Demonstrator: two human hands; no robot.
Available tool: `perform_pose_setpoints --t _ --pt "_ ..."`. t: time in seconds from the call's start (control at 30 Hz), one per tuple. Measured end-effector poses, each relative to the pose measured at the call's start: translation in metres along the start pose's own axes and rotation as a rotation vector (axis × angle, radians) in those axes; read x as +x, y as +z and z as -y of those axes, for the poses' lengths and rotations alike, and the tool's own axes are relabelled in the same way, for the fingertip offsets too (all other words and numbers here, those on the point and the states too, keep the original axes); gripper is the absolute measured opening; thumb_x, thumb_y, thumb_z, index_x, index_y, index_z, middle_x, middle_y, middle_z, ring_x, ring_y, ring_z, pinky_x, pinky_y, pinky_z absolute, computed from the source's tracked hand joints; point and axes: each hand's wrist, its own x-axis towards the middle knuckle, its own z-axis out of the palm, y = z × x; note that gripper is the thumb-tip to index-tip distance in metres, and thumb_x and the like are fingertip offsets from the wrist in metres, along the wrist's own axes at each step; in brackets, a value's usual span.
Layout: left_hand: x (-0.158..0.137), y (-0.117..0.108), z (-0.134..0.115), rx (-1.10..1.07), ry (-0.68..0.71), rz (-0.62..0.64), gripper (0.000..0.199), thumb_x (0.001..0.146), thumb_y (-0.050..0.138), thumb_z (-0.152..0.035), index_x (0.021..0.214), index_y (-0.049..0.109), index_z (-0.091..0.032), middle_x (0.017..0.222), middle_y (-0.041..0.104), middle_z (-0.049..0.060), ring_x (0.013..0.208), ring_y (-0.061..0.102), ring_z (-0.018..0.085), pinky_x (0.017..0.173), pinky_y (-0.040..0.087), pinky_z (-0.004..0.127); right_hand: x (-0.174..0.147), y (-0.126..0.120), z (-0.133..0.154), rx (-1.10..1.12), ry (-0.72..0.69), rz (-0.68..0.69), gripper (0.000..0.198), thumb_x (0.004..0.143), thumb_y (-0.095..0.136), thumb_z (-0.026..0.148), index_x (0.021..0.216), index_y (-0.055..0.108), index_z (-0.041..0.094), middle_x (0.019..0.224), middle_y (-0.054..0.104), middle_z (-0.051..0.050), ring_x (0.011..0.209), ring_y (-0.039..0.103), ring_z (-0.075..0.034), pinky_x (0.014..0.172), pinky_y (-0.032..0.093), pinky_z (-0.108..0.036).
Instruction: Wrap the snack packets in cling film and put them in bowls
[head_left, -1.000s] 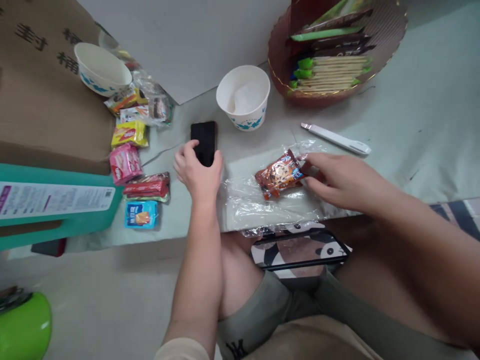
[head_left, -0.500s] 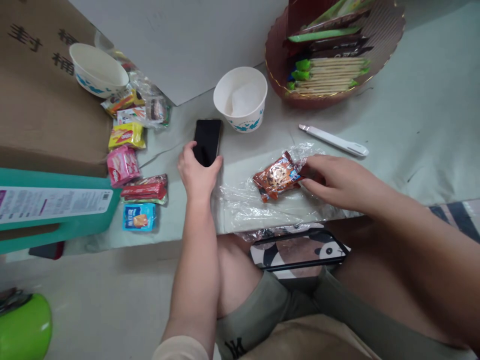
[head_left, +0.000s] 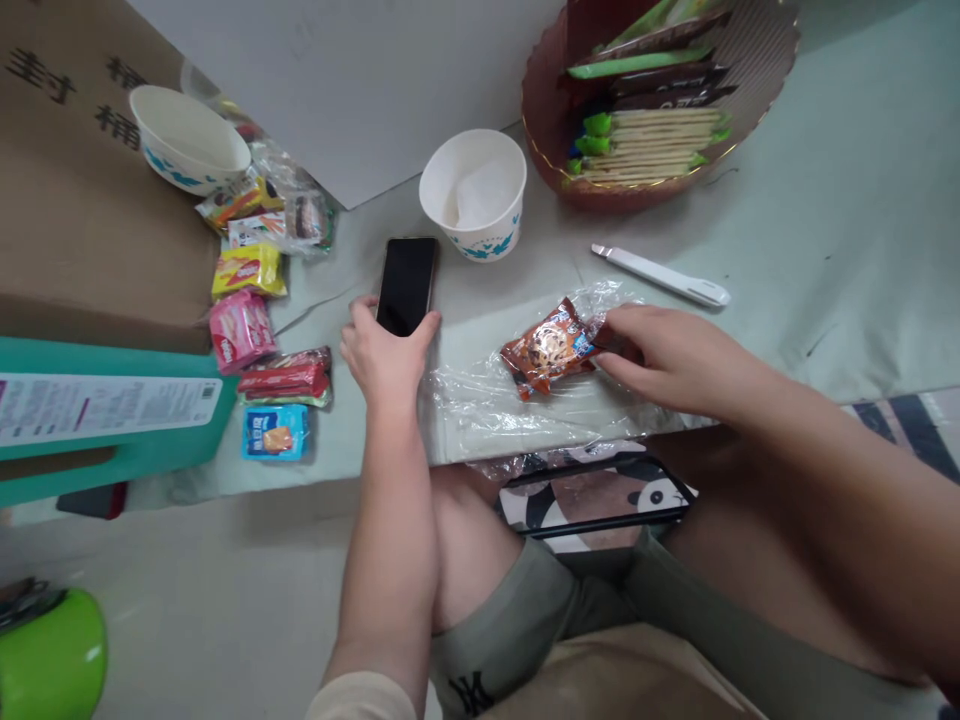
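Note:
My left hand (head_left: 386, 355) rests around the near end of a black phone (head_left: 407, 285) lying face up on the table. Its thumb and fingers are spread at either side of the phone. With my right hand (head_left: 660, 355) I pinch the right end of an orange-brown cookie packet (head_left: 551, 348), its fingertips partly hidden. Crinkled clear plastic wrap (head_left: 495, 410) lies under and around the packet and hangs over the table's front edge.
Beyond the phone stands a paper bowl (head_left: 484, 245) with white paper inside. A white cutter (head_left: 660, 273) lies right of it, below a brown basket (head_left: 540, 150) of wrapped sticks. Small snack packs (head_left: 247, 270) line the left side by a cardboard box (head_left: 90, 250). A panda-patterned case (head_left: 592, 495) lies on my lap.
My left hand's fingers have slid slightly back and left, off the phone's left edge. The right hand stays at the cookie packet. The whole view has shifted a little.

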Motion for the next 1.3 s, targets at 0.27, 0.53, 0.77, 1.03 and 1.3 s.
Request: perform_pose_setpoints --t 0.27,0.53,0.77,1.03,1.3 --pt "0.003 0.001 0.007 -0.045 0.024 -0.031 0.062 0.071 0.083 -0.039 0.123 0.057 -0.019 0.123 0.063 0.018 0.125 0.058 0.039 0.11 0.044 0.055 0.003 0.001 0.001 -0.029 0.01 0.017 0.024 0.087 0.037 0.046 0.083 0.042 0.023 0.09 0.059 -0.01 0.076 0.055 -0.023 0.068 0.037 -0.037" --pt "0.006 0.006 0.013 -0.058 0.103 -0.038 0.06 0.073 0.082 -0.039 0.125 0.06 -0.018 0.123 0.061 0.017 0.126 0.057 0.038 0.114 0.041 0.054 0.003 0.001 0.001 -0.029 -0.001 0.006 0.024 0.087 0.039 0.045 0.084 0.044 0.023 0.089 0.06 -0.011 0.075 0.055 -0.023 0.068 0.037 -0.036" --pt "0.006 0.015 0.019 -0.142 0.154 -0.17 0.059 0.068 0.084 -0.036 0.12 0.061 -0.022 0.117 0.059 0.016 0.125 0.053 0.041 0.112 0.04 0.062 0.002 0.0 0.0 -0.025 -0.019 -0.004 0.024 0.089 0.041 0.044 0.086 0.05 0.022 0.091 0.063 -0.011 0.073 0.056 -0.023 0.067 0.039 -0.037" --pt "-0.061 -0.007 -0.002 -0.312 0.952 0.331 0.063 0.071 0.081 -0.043 0.127 0.057 -0.024 0.132 0.061 0.011 0.124 0.057 0.031 0.109 0.048 0.049 -0.001 0.005 0.001 0.051 -0.119 -0.216 0.046 0.085 0.053 0.032 0.129 0.061 0.019 0.118 0.066 -0.014 0.095 0.066 -0.028 0.081 0.052 -0.042" --pt "-0.056 -0.004 0.002 -0.389 0.389 0.32 0.011 0.082 0.054 -0.016 0.087 0.061 -0.022 0.097 0.074 0.006 0.093 0.068 0.021 0.089 0.053 0.037 0.005 0.021 0.018 0.026 -0.366 -0.327 0.05 0.085 0.061 0.029 0.135 0.06 0.025 0.151 0.053 -0.015 0.139 0.05 -0.038 0.116 0.039 -0.058"
